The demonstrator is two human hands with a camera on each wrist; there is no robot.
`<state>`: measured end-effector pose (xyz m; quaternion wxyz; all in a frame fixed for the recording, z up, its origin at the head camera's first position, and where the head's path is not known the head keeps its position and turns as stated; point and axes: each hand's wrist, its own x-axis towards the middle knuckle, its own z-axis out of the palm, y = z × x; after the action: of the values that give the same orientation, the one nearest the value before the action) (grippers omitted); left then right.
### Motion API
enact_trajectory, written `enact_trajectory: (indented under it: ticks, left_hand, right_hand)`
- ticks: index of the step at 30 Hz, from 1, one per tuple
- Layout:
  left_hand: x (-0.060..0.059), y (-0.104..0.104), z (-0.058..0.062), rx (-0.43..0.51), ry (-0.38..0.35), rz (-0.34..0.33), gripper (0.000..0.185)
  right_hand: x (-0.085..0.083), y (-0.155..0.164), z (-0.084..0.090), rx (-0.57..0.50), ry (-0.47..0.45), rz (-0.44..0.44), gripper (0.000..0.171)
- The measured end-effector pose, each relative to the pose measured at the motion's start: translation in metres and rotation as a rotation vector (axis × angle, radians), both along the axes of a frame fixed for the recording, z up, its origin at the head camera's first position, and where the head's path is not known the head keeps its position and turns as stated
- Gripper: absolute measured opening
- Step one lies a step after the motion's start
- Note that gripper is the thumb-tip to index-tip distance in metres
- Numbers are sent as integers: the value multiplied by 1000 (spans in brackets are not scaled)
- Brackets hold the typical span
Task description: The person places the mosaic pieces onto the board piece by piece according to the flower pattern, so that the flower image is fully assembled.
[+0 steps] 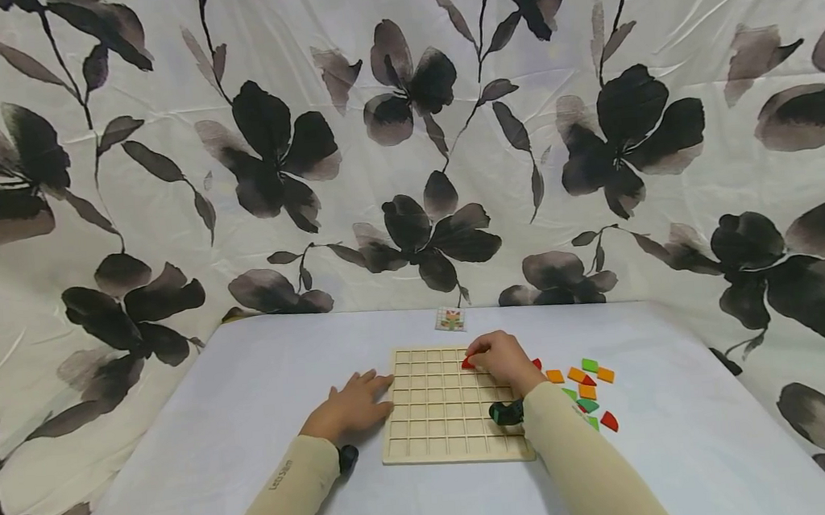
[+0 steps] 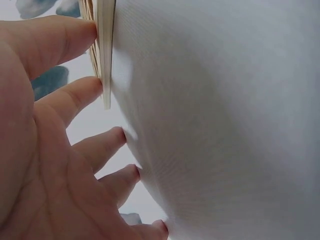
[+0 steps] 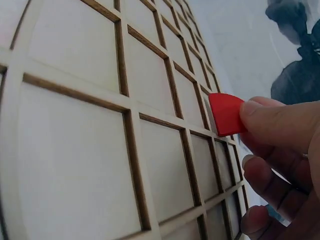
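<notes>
A wooden grid board (image 1: 440, 417) with square recesses lies on the table. My right hand (image 1: 504, 361) pinches a red quarter-circle piece (image 3: 226, 114) between thumb and forefinger. That piece is over the far part of the board, and the right wrist view has it at a recess's edge; whether it touches the wood I cannot tell. With fingers spread, my left hand (image 1: 352, 408) rests at the board's left edge. In the left wrist view its thumb and one finger touch the board's side (image 2: 105, 55), while the other fingertips are on the white cloth.
Right of the board lie several loose pieces: orange squares (image 1: 587, 392), green ones (image 1: 590, 365) and a red quarter circle (image 1: 610, 421). A small picture card (image 1: 450, 319) sits beyond the board's far edge. Floral cloth (image 1: 402, 129) hangs behind the white-covered table (image 1: 249, 400).
</notes>
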<state>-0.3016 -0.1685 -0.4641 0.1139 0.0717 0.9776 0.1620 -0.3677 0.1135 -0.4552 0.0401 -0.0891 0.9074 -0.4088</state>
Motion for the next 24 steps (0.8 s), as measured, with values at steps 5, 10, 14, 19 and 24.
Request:
enact_trajectory:
  ticks: [5,10,14,19,24]
  left_hand:
    - [1,2,2,6,-3,-8,55]
    - [2,3,3,6,1,-9,55]
    - [2,3,3,11,1,-3,55]
    - [1,2,2,10,-5,-1,55]
    - [1,1,1,5,-7,0,55]
  right_hand:
    - [-2,-2,-1,12,3,-4,7]
    - [-2,-2,-1,93,31,46,9]
    - [-2,-4,-1,153,71,77,11]
    - [-3,-6,-3,253,118,116,13]
    - [-2,-2,1,278,139,128,13]
